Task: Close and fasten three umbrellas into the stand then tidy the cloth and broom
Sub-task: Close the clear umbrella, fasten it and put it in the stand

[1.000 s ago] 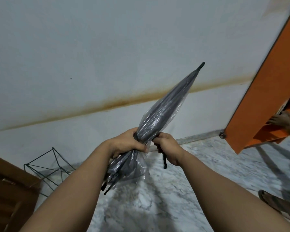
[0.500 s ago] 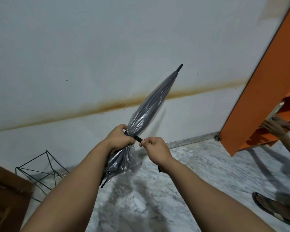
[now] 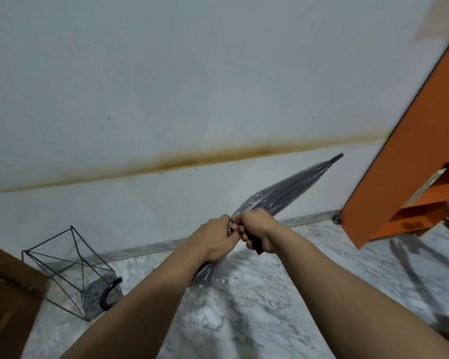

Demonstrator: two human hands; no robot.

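Umbrella point(image 3: 285, 193), folded and clear-wrapped, points up-right toward the wall. Left hand point(image 3: 213, 240) clenches its middle; right hand point(image 3: 257, 229) pinches the black strap point(image 3: 255, 244) just beside it.

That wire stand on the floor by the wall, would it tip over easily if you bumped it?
Probably yes. The wire stand is only thin open rods, so it looks light. It narrows toward its base, which suggests poor footing. A curved black handle shows at that base, so whatever it belongs to may add some steadying weight.
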